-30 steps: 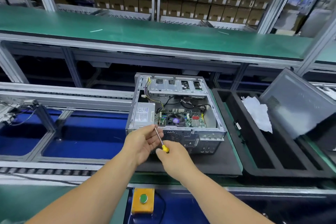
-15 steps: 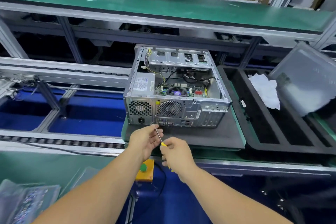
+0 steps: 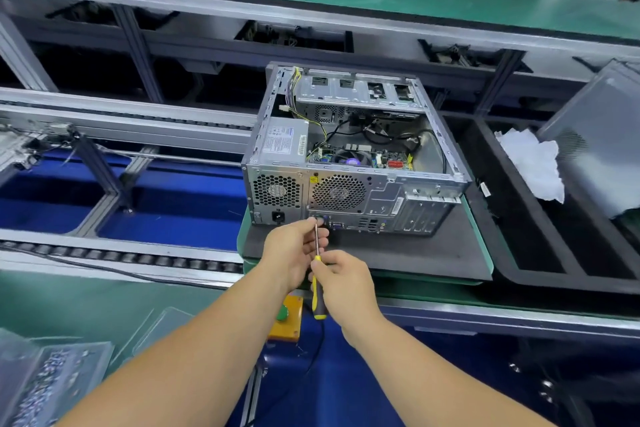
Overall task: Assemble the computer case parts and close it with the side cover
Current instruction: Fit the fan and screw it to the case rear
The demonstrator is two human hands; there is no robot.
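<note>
While the open computer case lies on a dark mat, the right hand grips a screwdriver just before it, the left hand pinching the shaft.

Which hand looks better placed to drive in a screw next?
Probably the right hand: it grips the screwdriver by its handle, while the left hand only pinches the shaft near the tip, before the open computer case.
</note>
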